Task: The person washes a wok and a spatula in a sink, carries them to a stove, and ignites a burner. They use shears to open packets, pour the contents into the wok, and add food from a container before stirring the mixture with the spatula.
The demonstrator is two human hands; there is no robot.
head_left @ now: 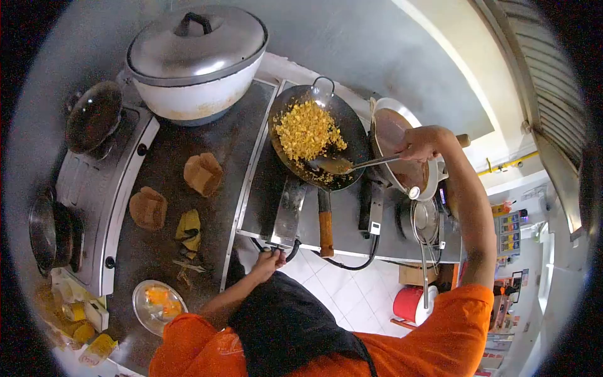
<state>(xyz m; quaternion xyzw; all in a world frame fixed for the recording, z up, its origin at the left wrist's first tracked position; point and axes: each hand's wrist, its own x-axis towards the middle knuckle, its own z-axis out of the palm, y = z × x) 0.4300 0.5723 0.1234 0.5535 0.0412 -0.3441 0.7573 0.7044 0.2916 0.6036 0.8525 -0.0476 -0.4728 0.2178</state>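
Note:
My right hand [427, 143] is closed round the long handle of a wok spatula [377, 161]. The spatula's metal head rests inside a dark wok [355, 135], at the lower edge of a heap of yellow fried rice [308, 131]. The wok sits on a gas burner [289, 210], its wooden handle [325, 232] pointing toward me. Low at the burner's front edge, my left hand [267, 264] has its fingers closed on a burner knob [269, 247], which they partly cover. A black hose [293, 250] runs just beside these fingers.
Right of the wok stands a large pan of brown liquid [402, 135], with a strainer [427, 217] nearer me. A big lidded pot [198, 69] is at the back left. Paper bowls [204, 174], a yellow cloth [188, 231] and a plate [141, 308] lie on the left counter.

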